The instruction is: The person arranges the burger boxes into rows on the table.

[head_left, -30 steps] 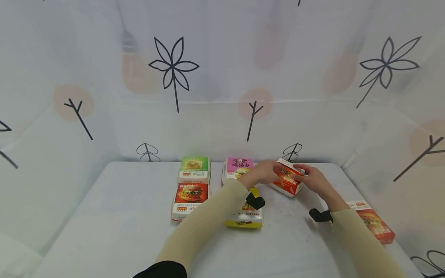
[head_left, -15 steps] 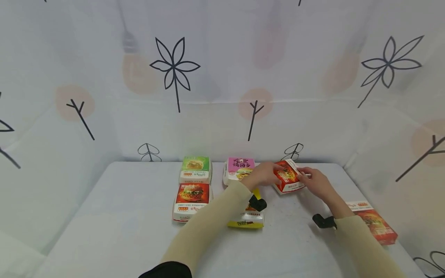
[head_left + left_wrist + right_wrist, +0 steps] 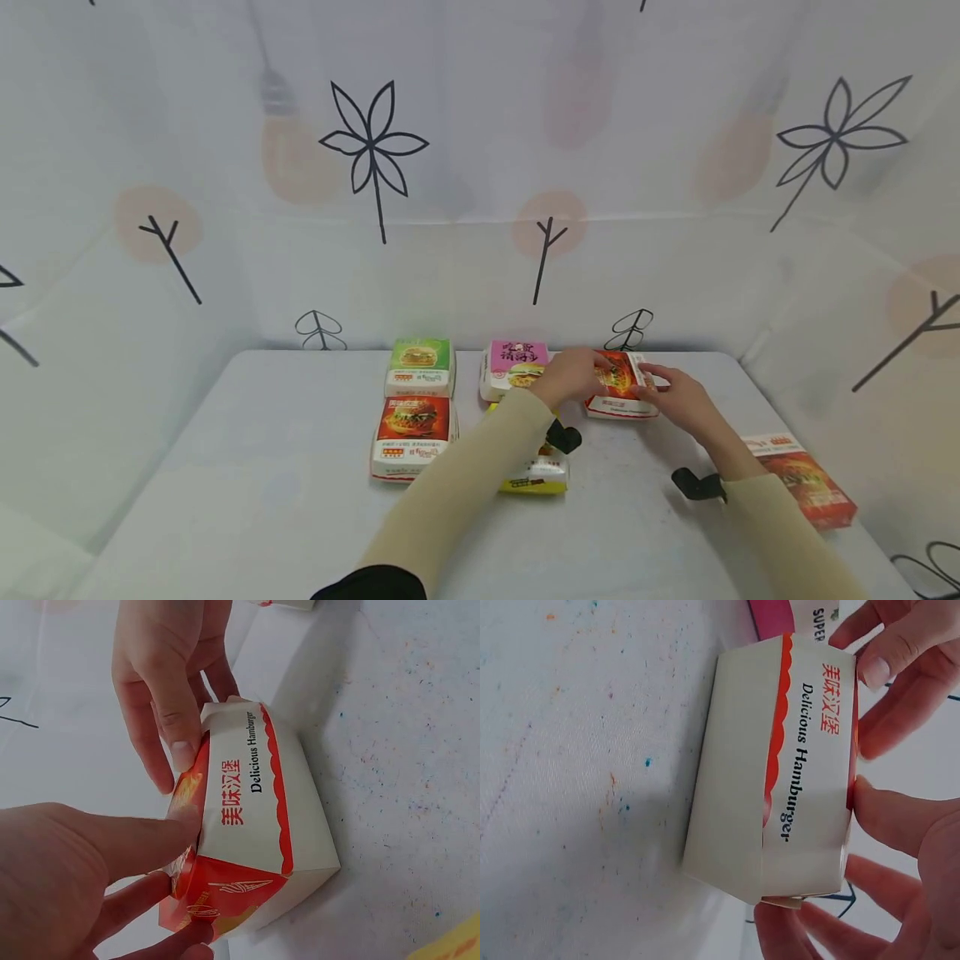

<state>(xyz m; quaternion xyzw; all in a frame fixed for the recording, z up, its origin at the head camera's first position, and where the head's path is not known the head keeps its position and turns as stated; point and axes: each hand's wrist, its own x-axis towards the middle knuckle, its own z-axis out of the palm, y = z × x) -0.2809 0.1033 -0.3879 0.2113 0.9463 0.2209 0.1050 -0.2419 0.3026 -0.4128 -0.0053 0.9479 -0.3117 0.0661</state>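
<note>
Both hands hold a red-and-white hamburger box (image 3: 619,379) at the back right of the table. In the head view its red burger picture lies on top and a white strip faces the near side. My left hand (image 3: 572,377) grips the left end, thumb on the top and fingers along the red end panel. From the other side my right hand (image 3: 681,402) holds the right end, its thumb on the top edge. The "Delicious Hamburger" panel (image 3: 806,761) shows in the right wrist view. Whether the base touches the table is hard to tell.
Left of the hands sits a pink-topped box (image 3: 517,367), with a yellow-edged box (image 3: 540,479) in front, partly behind the left arm. Further left are a green box (image 3: 420,367) and a red burger box (image 3: 414,437). Another red box (image 3: 806,483) lies near the table's right edge.
Between my hands the hamburger box has turned from a slant to nearly square with the table's back edge. Both hands have stayed on it with small shifts.
</note>
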